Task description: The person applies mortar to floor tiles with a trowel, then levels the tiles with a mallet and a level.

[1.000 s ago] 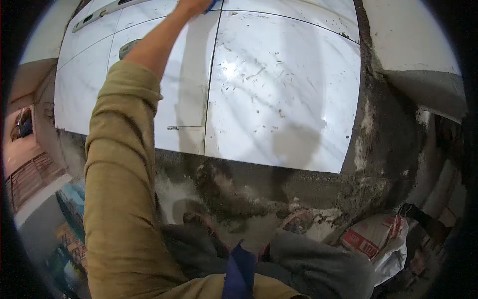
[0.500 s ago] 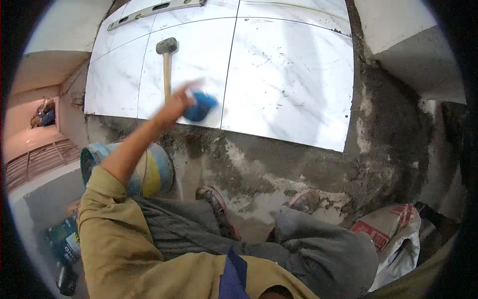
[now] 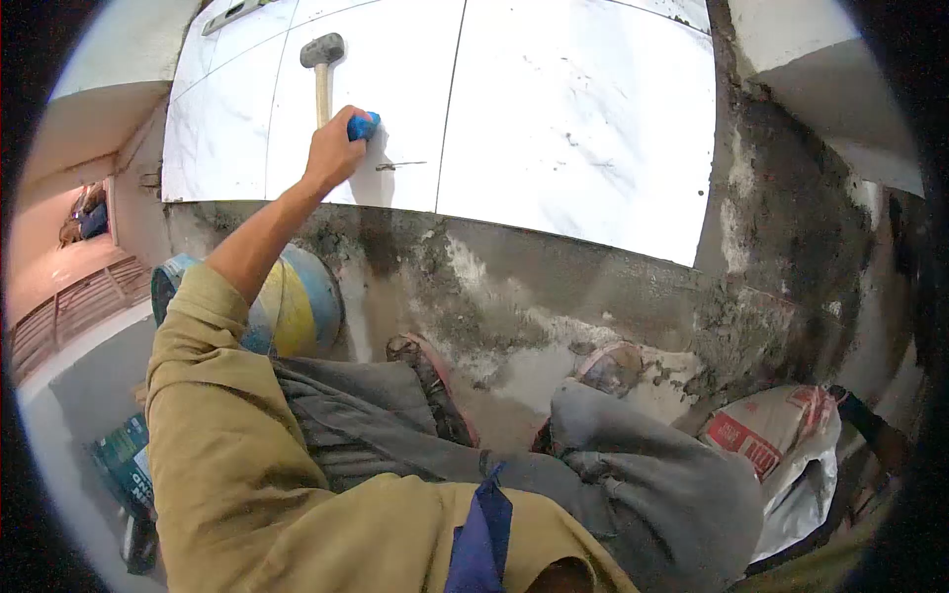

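My left hand (image 3: pixel 336 148) is closed around a bunched blue cloth (image 3: pixel 363 126), low over a white marbled tile (image 3: pixel 395 79). Just beyond the fingers lies a rubber mallet (image 3: pixel 321 49), its wooden handle pointing back toward the hand. A thin dark mark and a small smear show on the tile, right of my wrist. At the lower right, a bit of my right sleeve (image 3: pixel 830 568) reaches into the dark edge of the view; the right hand is hidden there.
A spirit level (image 3: pixel 232 15) lies at the far left of the tiles. A paint-stained bucket (image 3: pixel 311 296) lies on its side by my left knee. Rough mortar (image 3: pixel 593 252) borders the tiles. A printed bag (image 3: pixel 761 435) stands at right, a green container (image 3: pixel 127 460) at lower left.
My left hand has moved up and left with the blue cloth, closer to the mallet. The view has shifted, so the tiles and level sit higher in it.
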